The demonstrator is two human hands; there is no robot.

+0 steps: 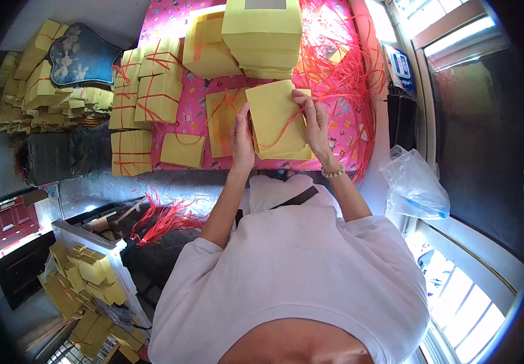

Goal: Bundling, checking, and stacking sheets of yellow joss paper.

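The squared yellow paper stack (pixel 273 115) is on the near side of the tall paper pile (pixel 262 39), between the two hands, above the pink patterned tablecloth (pixel 342 134). The left hand (pixel 242 142) is quite open, its fingers almost straight and laid along the left edge of the stack. The right hand (pixel 315 124) is half curled at the right edge, with fingers bent over the corner; whether it also pinches the red strand (pixel 284 127) crossing the top sheet, I cannot tell. The stack is probably of moderate weight, firm as a block, but each sheet seems light and easy to bend, and the layers may slide on one another. So it is better to hold it by both long edges, with flat and even pressure, and not by one corner. The strand looks thin, soft and perhaps slippery; its free end is the good place to take. Tied bundles (pixel 157 94) lie left of the tall pile, and a tangle of red strands (pixel 334 76) is to its right.
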